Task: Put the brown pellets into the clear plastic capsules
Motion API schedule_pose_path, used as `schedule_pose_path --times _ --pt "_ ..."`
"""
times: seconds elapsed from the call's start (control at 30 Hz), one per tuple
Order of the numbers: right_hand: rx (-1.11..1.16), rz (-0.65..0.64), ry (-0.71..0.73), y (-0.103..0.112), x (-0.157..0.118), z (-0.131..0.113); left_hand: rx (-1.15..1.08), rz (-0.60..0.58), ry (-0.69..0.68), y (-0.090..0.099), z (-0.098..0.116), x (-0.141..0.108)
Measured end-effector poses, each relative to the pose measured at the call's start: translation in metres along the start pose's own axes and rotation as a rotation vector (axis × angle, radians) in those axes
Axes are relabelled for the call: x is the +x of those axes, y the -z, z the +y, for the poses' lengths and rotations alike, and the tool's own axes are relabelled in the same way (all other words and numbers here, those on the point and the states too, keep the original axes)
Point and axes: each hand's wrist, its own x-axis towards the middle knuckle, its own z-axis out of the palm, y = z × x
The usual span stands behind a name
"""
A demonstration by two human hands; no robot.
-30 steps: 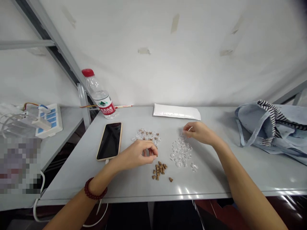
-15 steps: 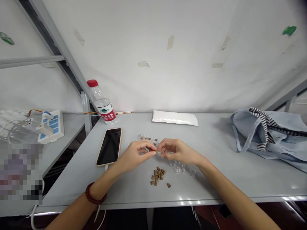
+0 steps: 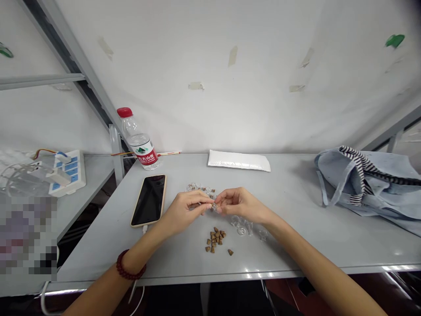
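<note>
My left hand [image 3: 184, 211] and my right hand [image 3: 239, 204] meet fingertip to fingertip over the middle of the grey table. Between them is a small clear plastic piece [image 3: 215, 207], pinched from both sides; a brown bit shows at its left end, by my left fingertips. Several small brown cone-like pieces [image 3: 216, 237] lie in a pile nearer the table's front edge, one [image 3: 230, 252] apart at the right. Clear plastic pieces [image 3: 241, 230] are spread below my right hand. Behind my hands sit more clear pieces [image 3: 197, 188] with brown bits on them.
A phone [image 3: 149, 200] with a cable lies left of my left hand. Behind it stands a water bottle [image 3: 143, 151]. A white packet [image 3: 239, 160] lies along the wall. At the right is a blue cloth bag [image 3: 381, 184]; a power strip [image 3: 70, 173] sits far left.
The fingers of my left hand have drawn closer together around the clear piece. Both hands still meet at about the same place; the whole view has shifted slightly.
</note>
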Motion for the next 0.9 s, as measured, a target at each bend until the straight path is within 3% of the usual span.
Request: schedule_pose_path --times 0.37,0.77,0.9 --pt "0.279 0.19 0.013 -0.02 0.01 0.009 0.158 0.084 -0.059 -0.005 -0.004 0.0" --pt "0.252 0.164 -0.046 -0.017 0.01 0.01 0.431 0.059 -0.285 -0.005 -0.01 0.001" --pt "0.137 0.309 0.004 -0.008 0.008 0.004 0.567 0.013 -0.261 -0.002 -0.018 0.003"
